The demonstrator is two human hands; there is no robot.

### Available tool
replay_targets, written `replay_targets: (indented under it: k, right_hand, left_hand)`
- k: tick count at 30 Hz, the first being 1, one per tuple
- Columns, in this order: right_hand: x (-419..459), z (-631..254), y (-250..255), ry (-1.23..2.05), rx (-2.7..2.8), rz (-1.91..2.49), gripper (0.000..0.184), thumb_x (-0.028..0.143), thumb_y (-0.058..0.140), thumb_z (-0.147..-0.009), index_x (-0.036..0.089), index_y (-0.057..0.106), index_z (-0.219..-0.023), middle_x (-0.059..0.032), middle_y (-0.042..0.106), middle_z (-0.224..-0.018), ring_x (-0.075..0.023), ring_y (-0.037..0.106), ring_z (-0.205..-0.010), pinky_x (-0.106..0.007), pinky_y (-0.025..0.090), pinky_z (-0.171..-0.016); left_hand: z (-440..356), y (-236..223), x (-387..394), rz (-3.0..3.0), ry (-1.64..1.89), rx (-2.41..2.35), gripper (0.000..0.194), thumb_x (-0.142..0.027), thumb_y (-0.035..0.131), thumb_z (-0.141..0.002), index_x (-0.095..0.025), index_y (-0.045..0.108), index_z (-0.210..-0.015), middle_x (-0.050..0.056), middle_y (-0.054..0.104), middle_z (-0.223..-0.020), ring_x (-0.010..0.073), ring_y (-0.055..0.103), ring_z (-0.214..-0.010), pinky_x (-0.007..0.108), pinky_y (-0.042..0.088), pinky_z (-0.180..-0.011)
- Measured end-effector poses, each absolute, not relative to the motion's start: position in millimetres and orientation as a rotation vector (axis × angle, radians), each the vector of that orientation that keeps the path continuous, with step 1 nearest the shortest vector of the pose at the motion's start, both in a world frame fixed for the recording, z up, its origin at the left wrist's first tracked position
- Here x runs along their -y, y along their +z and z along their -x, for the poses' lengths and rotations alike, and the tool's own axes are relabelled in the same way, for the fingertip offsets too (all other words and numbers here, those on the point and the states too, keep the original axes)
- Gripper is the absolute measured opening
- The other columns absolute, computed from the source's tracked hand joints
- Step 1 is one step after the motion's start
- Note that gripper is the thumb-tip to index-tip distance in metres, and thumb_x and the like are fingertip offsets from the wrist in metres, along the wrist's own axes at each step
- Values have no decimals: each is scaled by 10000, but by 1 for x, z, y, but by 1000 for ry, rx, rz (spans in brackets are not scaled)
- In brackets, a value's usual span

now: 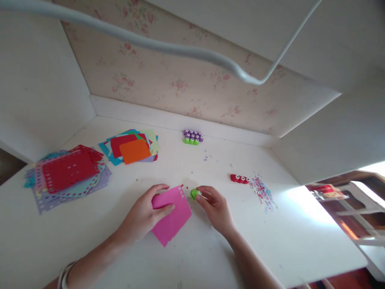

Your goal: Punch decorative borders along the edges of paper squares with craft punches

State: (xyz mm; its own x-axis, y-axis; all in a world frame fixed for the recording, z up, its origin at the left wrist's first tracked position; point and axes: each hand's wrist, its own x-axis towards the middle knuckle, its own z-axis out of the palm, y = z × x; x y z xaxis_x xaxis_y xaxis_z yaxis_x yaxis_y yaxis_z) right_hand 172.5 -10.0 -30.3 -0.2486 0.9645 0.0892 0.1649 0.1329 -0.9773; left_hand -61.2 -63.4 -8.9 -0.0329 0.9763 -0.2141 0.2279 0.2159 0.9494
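A pink paper sheet [173, 216] lies on the white desk [210, 249], with a row of small holes along its upper right edge. My left hand [147, 212] grips its left side, thumb on top. My right hand [215, 206] pinches a small green punch [195, 194] just off the sheet's upper right corner. A few tiny red bits lie near the punch.
Punched sheets in red, blue and lilac [67, 174] are stacked at the left. Plain coloured sheets [132, 146] lie behind them. Purple and green punches [193, 137] sit by the back wall, red punches [240, 178] and scattered confetti [263, 192] at the right.
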Motion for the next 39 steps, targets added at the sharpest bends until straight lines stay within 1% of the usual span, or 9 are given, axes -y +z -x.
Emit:
replay_targets:
  k: [6,12,28,30,32,34,36,37,39]
  right_hand:
    - [13,-169,-28,1201,1619,1049,151,304,707,-848,230,678,-976,-49,675,-1006,-185,679,-917,-312,609,-788]
    - [17,-164,-24,1155,1648,1033,135,283,707,-844,226,679,-963,-52,661,-1003,-179,665,-907,-307,629,-770]
    - [22,-162,-24,1022,1775,1053,128,246,711,-841,240,684,-966,-49,646,-1025,-173,671,-902,-290,641,-757]
    - [23,-162,-24,994,1814,1051,128,248,710,-840,241,685,-965,-57,651,-1028,-186,678,-898,-287,648,-711]
    - [24,-163,-23,953,1857,1039,139,244,712,-834,245,686,-971,-64,657,-1026,-199,683,-893,-261,644,-615]
    - [25,-163,-23,905,1901,1031,153,234,703,-838,254,686,-988,-69,663,-1023,-205,682,-896,-218,603,-497]
    - [25,-163,-22,850,1955,1029,155,229,677,-857,261,683,-1009,-74,668,-1026,-211,677,-920,-196,559,-430]
    - [26,-163,-22,820,1989,1028,155,230,663,-868,264,681,-1018,-76,671,-1031,-215,675,-934,-204,562,-441]
    - [25,-164,-22,760,2072,1010,158,234,639,-889,270,678,-1038,-75,677,-1041,-221,671,-959,-258,612,-569]
  left_hand:
    - [57,-4,60,-1173,918,-1439,510,-453,705,-771,-203,540,-1183,52,684,-1095,231,684,-891,291,545,-729]
    - [57,-3,61,-1228,898,-1407,422,-422,673,-796,-214,564,-1146,23,689,-1042,210,675,-854,276,539,-689]
    - [57,-7,62,-1270,906,-1453,380,-380,662,-802,-208,584,-1132,28,692,-1048,208,674,-884,273,533,-730]
    - [57,-8,61,-1278,908,-1455,374,-385,654,-811,-209,583,-1133,31,692,-1042,209,675,-872,281,539,-728]
    - [58,-9,61,-1303,905,-1463,378,-388,652,-818,-207,579,-1142,38,690,-1053,212,674,-879,297,544,-755]
    - [57,-12,62,-1357,891,-1485,389,-387,650,-828,-208,568,-1163,45,690,-1072,217,674,-905,316,542,-798]
    - [54,-17,64,-1445,876,-1518,384,-370,636,-845,-215,555,-1187,52,691,-1094,224,672,-944,338,535,-846]
    - [52,-19,65,-1495,874,-1537,376,-356,622,-858,-220,547,-1200,57,688,-1114,229,669,-972,352,530,-872]
    - [47,-23,69,-1603,901,-1574,366,-322,586,-886,-226,524,-1233,72,666,-1175,235,652,-1040,373,519,-922]
